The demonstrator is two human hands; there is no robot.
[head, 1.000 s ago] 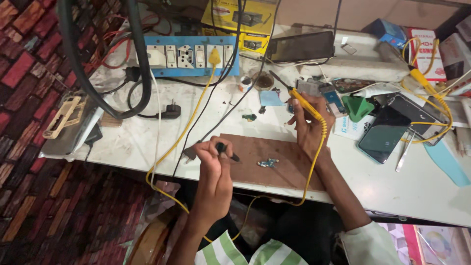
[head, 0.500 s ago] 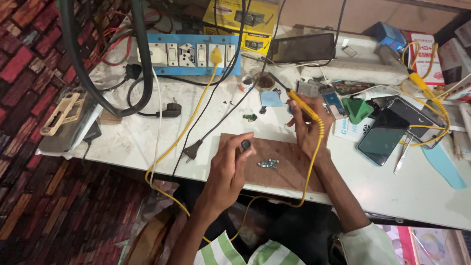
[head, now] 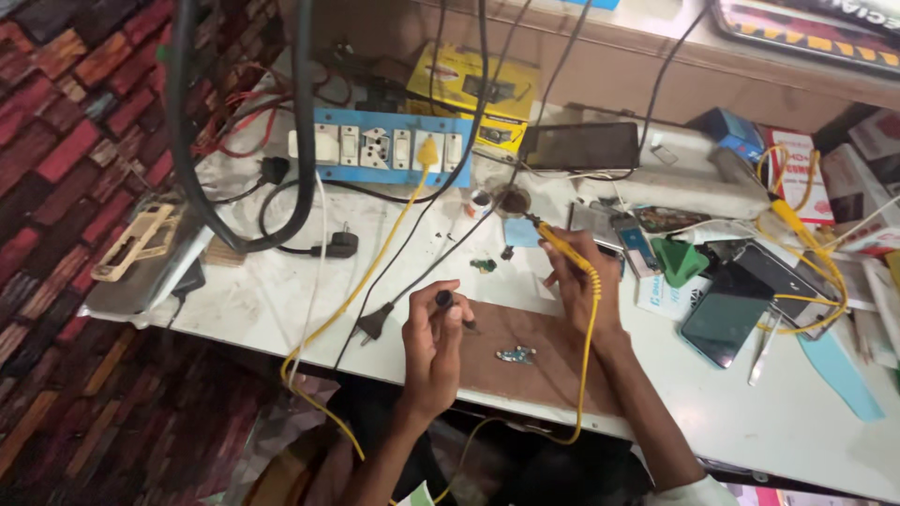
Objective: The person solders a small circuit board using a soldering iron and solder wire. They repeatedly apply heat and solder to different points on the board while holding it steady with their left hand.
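My right hand (head: pixel 577 289) grips a yellow soldering iron (head: pixel 561 248). Its tip points up and to the left, close to a small round tin (head: pixel 513 200). The iron's yellow cord (head: pixel 589 347) loops down past my wrist. Pinched in the fingers of my left hand (head: pixel 431 345) is a small dark tool (head: pixel 445 300), held above the left edge of a brown work mat (head: pixel 553 370). On the mat, between my two hands, lies a small green circuit board (head: pixel 516 355); neither hand touches it.
A blue switchboard (head: pixel 380 148) with a yellow plug stands at the back, thick black cables (head: pixel 302 141) hanging before it. A loose black plug (head: pixel 373 324) lies left of the mat. Phones (head: pixel 720 324), a green holder (head: pixel 677 260), tweezers (head: pixel 761 343) and boxes crowd the right. A tablet (head: pixel 579 145) lies behind.
My left hand has shifted right, toward the mat, still pinching the dark tool. My right hand has kept its hold on the iron, and the tip now sits nearer the round tin.
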